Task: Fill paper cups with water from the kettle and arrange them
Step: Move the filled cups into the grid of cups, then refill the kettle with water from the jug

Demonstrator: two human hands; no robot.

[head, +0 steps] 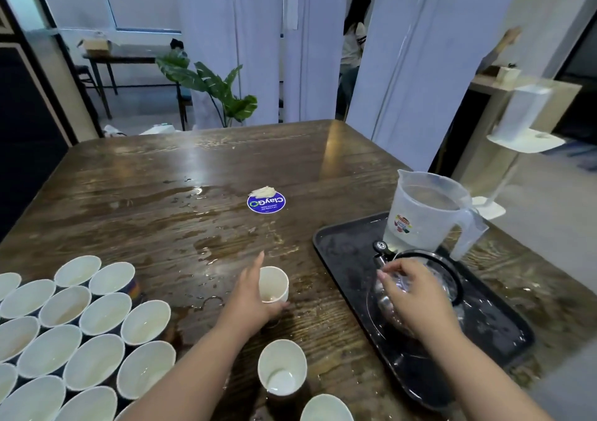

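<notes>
**Cups, kettle and tray on a wet wooden surface**

- Surface (161,178): dark wood, fills the middle of the frame, streaked with spilled water.
- Left hand (255,294): lower centre, fingers and thumb wrapped round a single paper cup (274,283) standing upright on the surface.
- Right hand (410,298): lower right, fingers curled over the top of the glass kettle (416,291), gripping it near the lid; the exact hold is partly hidden.
- Kettle: stands on the black tray (342,246) at the right of the frame.
- Plastic jug (426,214): translucent, holding water, upright on the tray's upper end, just behind the kettle.
- Cluster of paper cups (84,330): lower left, packed rim to rim, several showing water inside.
- Two loose cups: one (281,370) at bottom centre with a little water, another (326,409) cut by the lower edge.
- Round blue sticker (267,203): centre of the surface, a pale scrap at its upper rim.
</notes>
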